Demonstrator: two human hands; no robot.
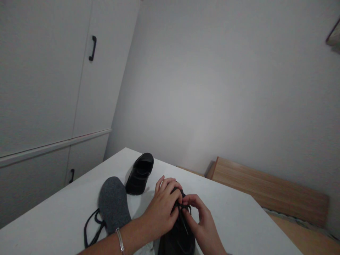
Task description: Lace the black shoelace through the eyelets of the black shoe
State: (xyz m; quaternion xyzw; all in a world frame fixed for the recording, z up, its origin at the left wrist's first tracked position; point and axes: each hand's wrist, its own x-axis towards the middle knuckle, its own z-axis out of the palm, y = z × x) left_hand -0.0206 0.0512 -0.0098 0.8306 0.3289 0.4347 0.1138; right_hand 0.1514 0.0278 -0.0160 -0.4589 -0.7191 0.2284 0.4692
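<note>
A dark lace-up shoe [177, 236] lies on the white table at the bottom middle, partly covered by both hands. My left hand [164, 205] rests over the shoe from the left, its fingers curled round the upper near the lacing. From the right, my right hand [198, 216] pinches the black shoelace [183, 220] between thumb and forefinger. A lace end hangs down along the shoe. Left of my hands lies a grey felt insole [113, 202], and beside it a loose black lace [91, 226] is looped on the table.
A black shoe-shaped piece [140, 173] stands farther back on the white table [225, 212]. White cupboards [47, 78] with dark handles rise on the left. Beyond the table's right edge is a wooden headboard [265, 187] against the grey wall.
</note>
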